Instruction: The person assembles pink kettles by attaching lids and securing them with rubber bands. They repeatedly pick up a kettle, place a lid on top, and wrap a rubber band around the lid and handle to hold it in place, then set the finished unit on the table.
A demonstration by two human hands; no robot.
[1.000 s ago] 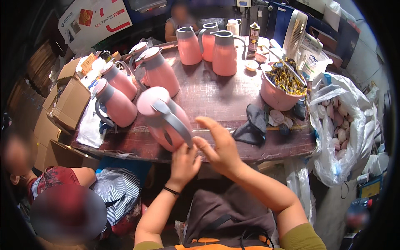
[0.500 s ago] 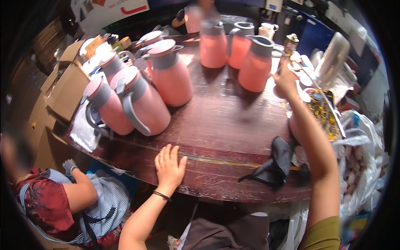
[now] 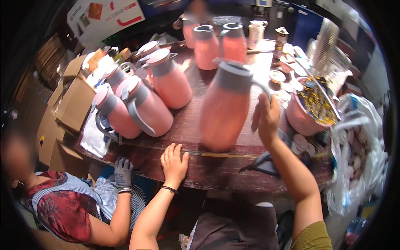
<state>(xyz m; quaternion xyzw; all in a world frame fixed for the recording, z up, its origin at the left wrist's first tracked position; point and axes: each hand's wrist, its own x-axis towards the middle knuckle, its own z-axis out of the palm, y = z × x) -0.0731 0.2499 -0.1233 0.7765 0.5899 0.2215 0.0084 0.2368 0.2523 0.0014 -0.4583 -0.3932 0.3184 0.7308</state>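
Item: one pink jug [image 3: 225, 108], grey at collar and spout, standing nearly upright over the middle of the table [image 3: 189, 125]. Base blurred; whether it touches the wood cannot be told.

Grip: right hand [image 3: 268, 118], closed on the jug's grey handle [image 3: 261, 86], fingers running between handle and body. The jug's body lies wholly to the left of this hand, its spout turned away from the grip; the collar sits higher in view than the knuckles.

Left hand [image 3: 173, 164]: open, palm down on the near table edge, fingers extended, apart from the jug and to the left of its base.

Surroundings: lidded pink jugs [image 3: 145, 110], grouped left; further pink jugs [image 3: 206, 52], behind; pink bucket [image 3: 299, 116] of yellow-and-black pieces, right; dark cloth [image 3: 266, 163], near the right forearm; co-worker's gloved hand [image 3: 123, 173], lower left.
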